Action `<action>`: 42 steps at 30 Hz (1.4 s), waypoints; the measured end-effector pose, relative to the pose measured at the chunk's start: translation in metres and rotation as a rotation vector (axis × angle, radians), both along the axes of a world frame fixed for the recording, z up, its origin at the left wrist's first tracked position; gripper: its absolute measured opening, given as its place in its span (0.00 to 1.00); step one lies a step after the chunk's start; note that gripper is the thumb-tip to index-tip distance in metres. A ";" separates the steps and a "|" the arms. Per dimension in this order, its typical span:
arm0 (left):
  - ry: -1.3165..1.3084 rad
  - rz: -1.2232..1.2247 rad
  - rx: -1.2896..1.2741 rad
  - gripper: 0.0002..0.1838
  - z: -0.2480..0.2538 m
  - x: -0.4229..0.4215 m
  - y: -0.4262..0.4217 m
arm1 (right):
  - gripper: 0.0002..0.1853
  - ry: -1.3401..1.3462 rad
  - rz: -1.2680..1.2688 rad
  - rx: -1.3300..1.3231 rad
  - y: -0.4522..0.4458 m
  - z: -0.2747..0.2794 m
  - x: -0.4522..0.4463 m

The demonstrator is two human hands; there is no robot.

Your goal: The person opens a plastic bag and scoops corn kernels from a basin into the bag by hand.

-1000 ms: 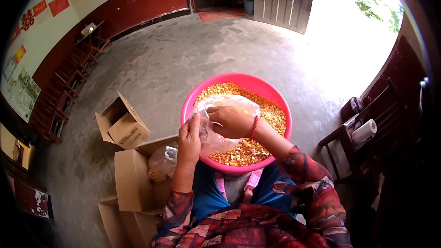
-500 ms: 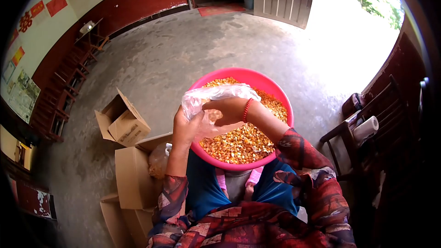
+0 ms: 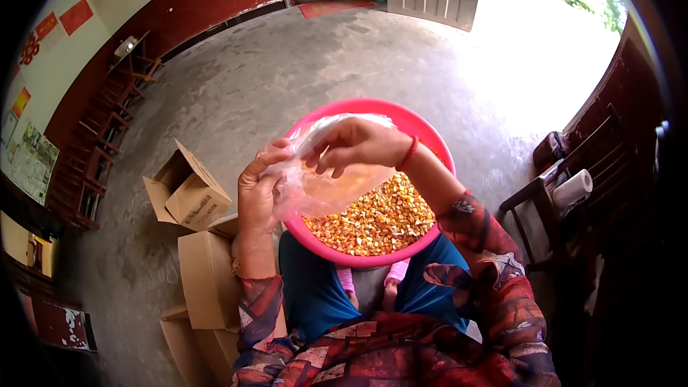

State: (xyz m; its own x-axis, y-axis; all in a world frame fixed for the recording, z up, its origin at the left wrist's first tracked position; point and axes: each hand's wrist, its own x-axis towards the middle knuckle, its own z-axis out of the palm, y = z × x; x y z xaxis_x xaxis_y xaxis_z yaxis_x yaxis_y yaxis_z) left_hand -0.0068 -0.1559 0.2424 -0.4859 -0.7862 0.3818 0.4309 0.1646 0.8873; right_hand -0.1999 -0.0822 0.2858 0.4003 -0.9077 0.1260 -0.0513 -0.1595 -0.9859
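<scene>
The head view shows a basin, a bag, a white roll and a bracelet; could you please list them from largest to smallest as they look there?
1. Basin
2. Bag
3. White roll
4. Bracelet

This is apparent size only.

Daylight from the open doorway [image 3: 548,36] whitens the grey floor [image 3: 287,64].
</scene>
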 end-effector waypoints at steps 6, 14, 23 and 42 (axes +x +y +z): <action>-0.198 -0.148 0.462 0.10 0.007 0.009 -0.004 | 0.31 -0.257 0.163 0.227 0.011 0.019 -0.005; -0.357 -0.150 0.334 0.13 -0.005 0.000 -0.006 | 0.30 0.778 -0.339 -0.738 -0.007 -0.021 0.004; -0.510 0.152 -0.489 0.14 -0.039 -0.017 -0.002 | 0.36 0.757 -0.534 -0.398 -0.028 -0.096 -0.003; -0.543 0.532 -0.666 0.28 -0.045 -0.038 0.011 | 0.24 1.089 -0.707 -0.426 0.066 -0.107 -0.025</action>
State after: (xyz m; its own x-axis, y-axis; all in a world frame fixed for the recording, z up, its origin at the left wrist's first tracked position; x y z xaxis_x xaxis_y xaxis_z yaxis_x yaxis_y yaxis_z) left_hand -0.0446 -0.1449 0.1973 -0.3726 -0.6591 0.6533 -0.2778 0.7509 0.5992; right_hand -0.2247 -0.0160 0.1786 -0.0534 -0.9285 0.3674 -0.9597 -0.0540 -0.2759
